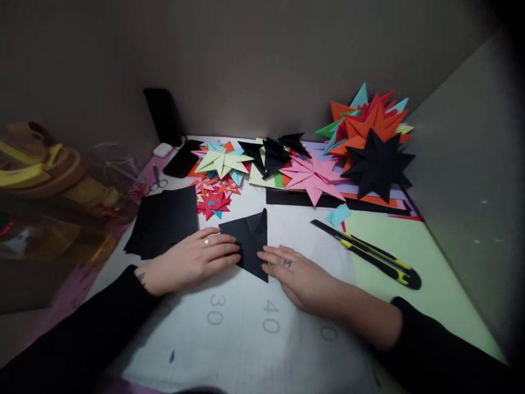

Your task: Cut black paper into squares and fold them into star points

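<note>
A folded sheet of black paper (252, 241) lies on the white gridded mat (241, 350), with a crease and a raised flap near its top right corner. My left hand (194, 256) rests flat across its left side, fingers stretched out over the paper. From the other side, my right hand (299, 272) touches its right edge with the fingertips, fingers extended and close together. Left of the folded piece sits a stack of black paper sheets (166, 221), partly behind my left hand.
A yellow-and-black utility knife (375, 256) lies at the right, partly on pale green paper (435, 284). Folded paper stars, pink (314, 176), black (379, 164) and orange (375, 123), stand behind. Small scissors (158, 178), a phone (183, 158) and a clear container (53, 241) are leftward.
</note>
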Demonstrator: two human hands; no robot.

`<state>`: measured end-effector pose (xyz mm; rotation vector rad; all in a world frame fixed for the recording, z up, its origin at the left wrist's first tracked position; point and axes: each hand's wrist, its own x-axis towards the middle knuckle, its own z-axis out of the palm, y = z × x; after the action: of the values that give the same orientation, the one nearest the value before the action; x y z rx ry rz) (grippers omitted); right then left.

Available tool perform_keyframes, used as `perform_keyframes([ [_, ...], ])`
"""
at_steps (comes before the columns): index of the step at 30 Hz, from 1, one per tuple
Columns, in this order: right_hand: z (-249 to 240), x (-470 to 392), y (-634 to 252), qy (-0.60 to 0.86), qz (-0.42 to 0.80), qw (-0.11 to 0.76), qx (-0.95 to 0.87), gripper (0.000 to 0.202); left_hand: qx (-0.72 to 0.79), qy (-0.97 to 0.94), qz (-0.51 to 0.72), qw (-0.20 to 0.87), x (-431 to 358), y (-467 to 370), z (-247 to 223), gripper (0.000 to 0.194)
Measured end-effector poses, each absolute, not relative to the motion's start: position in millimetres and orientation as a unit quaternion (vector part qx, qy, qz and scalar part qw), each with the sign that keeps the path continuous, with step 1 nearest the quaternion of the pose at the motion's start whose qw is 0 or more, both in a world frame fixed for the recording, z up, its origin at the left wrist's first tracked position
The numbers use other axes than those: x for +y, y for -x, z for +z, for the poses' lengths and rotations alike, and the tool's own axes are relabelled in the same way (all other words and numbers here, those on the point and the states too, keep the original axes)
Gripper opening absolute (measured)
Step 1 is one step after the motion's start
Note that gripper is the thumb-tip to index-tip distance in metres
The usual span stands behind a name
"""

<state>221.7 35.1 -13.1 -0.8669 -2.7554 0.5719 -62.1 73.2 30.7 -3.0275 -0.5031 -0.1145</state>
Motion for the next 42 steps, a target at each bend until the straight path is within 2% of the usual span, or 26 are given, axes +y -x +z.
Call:
perform_keyframes([
  [6,-12.8,34.8,-220.9,0.297,0.203,0.113,-0.926,0.043,-0.098,0.989,-0.057,0.091,72.5,59.1,35.4,0.034],
  [11,-12.6,34.4,-221.6,0.293,0.189,0.113,-0.93,0.044,-0.118,0.987,-0.086,0.068,80.3,44.1,29.4,0.031],
  [15,-10.5,35.0,-223.6,0.277,0.163,0.1,-0.942,0.044,-0.156,0.986,-0.053,-0.029,87.7,34.1,33.2,0.026],
  [21,-2.0,39.2,-226.7,0.243,0.12,0.107,-0.956,0.036,-0.182,0.938,-0.028,-0.294,112.4,25.8,43.6,0.019],
  [23,0.0,40.3,-227.9,0.24,0.117,0.104,-0.958,0.035,-0.186,0.93,-0.014,-0.317,120.5,20.9,46.0,0.019],
  [31,-2.3,41.7,-233.5,0.231,0.155,0.048,-0.959,0.042,-0.245,0.934,0.011,-0.26,138.5,-0.8,32.1,0.023],
  [42,-2.6,46.2,-235.5,0.231,0.199,0.07,-0.95,0.041,-0.307,0.94,0.01,-0.15,126.5,-0.3,25.6,0.027],
])
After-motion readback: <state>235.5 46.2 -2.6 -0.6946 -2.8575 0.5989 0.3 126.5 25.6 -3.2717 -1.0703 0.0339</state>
